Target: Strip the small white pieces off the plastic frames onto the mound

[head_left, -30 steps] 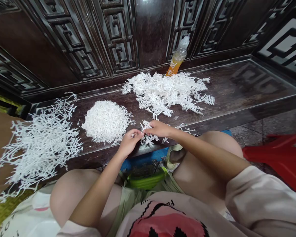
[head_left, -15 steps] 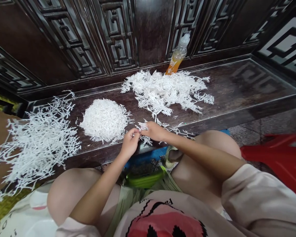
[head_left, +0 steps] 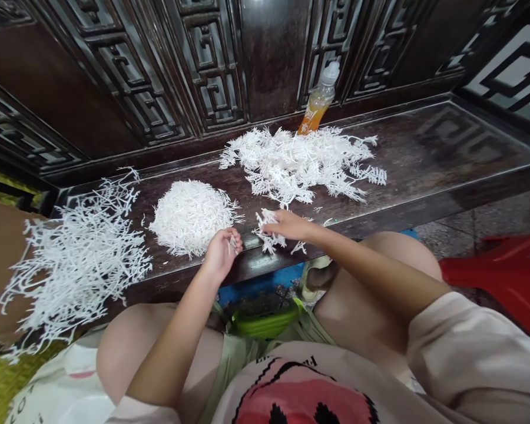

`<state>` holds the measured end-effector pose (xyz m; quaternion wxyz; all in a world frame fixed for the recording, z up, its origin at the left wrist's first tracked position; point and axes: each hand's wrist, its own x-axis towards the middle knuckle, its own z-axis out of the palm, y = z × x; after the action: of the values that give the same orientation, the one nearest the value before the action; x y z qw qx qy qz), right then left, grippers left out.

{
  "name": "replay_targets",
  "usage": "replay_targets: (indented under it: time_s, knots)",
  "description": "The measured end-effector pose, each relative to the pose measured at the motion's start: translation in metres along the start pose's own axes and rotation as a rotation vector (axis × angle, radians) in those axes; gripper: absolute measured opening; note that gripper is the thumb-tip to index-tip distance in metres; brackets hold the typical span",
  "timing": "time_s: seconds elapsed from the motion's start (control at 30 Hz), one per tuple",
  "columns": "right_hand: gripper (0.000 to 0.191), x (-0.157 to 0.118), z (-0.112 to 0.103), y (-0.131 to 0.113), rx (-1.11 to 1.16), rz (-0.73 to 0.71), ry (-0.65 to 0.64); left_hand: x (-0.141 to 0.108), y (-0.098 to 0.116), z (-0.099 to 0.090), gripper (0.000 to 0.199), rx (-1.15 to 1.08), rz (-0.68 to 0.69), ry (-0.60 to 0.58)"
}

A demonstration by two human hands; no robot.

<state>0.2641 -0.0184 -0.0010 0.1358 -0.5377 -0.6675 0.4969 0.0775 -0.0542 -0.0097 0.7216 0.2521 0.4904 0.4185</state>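
Note:
My left hand [head_left: 221, 254] is curled over the bench's front edge, pinching a short white strip [head_left: 234, 243] between its fingers. The strip sits close to a round heap of short white strips [head_left: 191, 218]. My right hand [head_left: 289, 225] lies on a small branched white sprig [head_left: 268, 233], its fingertips gripping the sprig's top. Behind it spreads a large loose pile of branched white sprigs [head_left: 291, 166]. A third mass of white branches [head_left: 79, 262] lies at the far left. The hands are apart.
The dark carved wooden bench [head_left: 424, 147] has a lattice panel [head_left: 212, 65] behind it. An orange drink bottle [head_left: 318, 100] stands against the panel. Cardboard [head_left: 0, 247] lies at the left, a red plastic stool [head_left: 499, 277] stands at the right, and a green object [head_left: 265, 323] sits below.
My left hand has pulled away from the sprig, down and to the left, taking the short strip. My right hand has shifted slightly right, and the two hands no longer meet.

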Motion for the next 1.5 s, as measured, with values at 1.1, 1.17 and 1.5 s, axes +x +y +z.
replay_targets:
  time_s: [1.1,1.17,1.5]
  knots:
    - [0.016,-0.003,0.038,0.002,-0.011,-0.228,0.233,0.002,-0.035,0.014,0.019,0.724,0.358,0.142]
    - [0.015,-0.005,0.041,0.002,-0.101,-0.274,0.291,-0.001,-0.035,0.016,0.017,0.768,0.398,0.159]
    - [0.015,-0.004,0.052,0.004,-0.355,-0.354,0.281,0.004,-0.045,0.017,0.021,0.790,0.462,0.246]
